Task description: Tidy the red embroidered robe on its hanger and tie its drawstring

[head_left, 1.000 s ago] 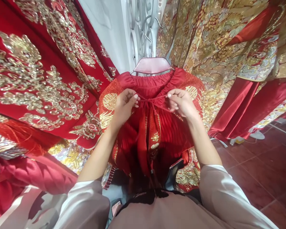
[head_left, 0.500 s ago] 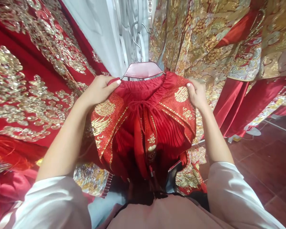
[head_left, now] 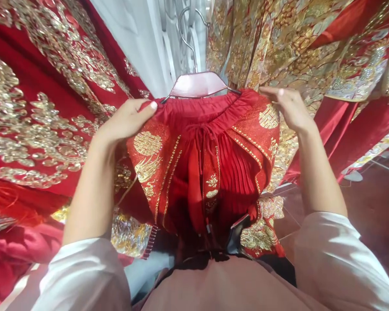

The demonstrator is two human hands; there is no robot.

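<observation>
A red pleated skirt (head_left: pixel 210 164) with gold embroidery hangs from a pink hanger (head_left: pixel 197 84) in front of me. Its waist cord is tied in a bow at the middle. My left hand (head_left: pixel 126 121) grips the left end of the skirt's waistband, fingers closed on the red fabric. My right hand (head_left: pixel 288 108) is at the right end of the waistband, fingers partly spread and touching the edge of the fabric without a clear grip.
A red garment with gold embroidery (head_left: pixel 35 121) hangs close on the left. Gold and red robes (head_left: pixel 311 56) hang on the right. A white ornate metal grille (head_left: pixel 184 39) stands behind the hanger. Dark red floor tiles (head_left: pixel 372 207) show at lower right.
My hands left the tied cord and moved outward to the waistband ends. Since half a second ago the right hand has loosened and lifted slightly; the skirt sits a bit higher in view.
</observation>
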